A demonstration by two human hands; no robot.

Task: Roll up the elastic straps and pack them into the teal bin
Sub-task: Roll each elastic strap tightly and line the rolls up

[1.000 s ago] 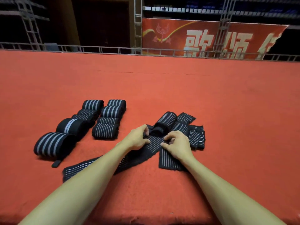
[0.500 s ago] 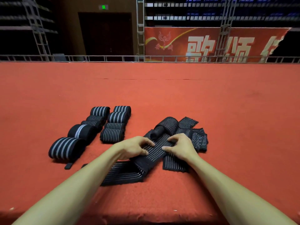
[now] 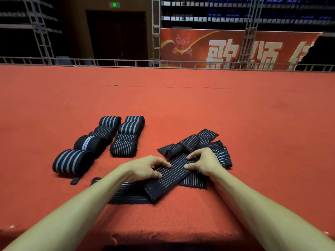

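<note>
The rolling step looks barely begun: left hand (image 3: 145, 168) and right hand (image 3: 204, 162) hold a flat strap (image 3: 174, 175) on the red carpet (image 3: 181, 105), each grip apparently pinching it. Next: tuck its end, roll tight. No teal bin shows.

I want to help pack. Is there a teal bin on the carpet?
No, only rolled straps and loose straps lie on the carpet; no bin shows.

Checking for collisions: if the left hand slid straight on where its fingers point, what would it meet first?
The left hand would probably meet the right hand first, just across the flat strap both hold, though depth is unclear.
</note>
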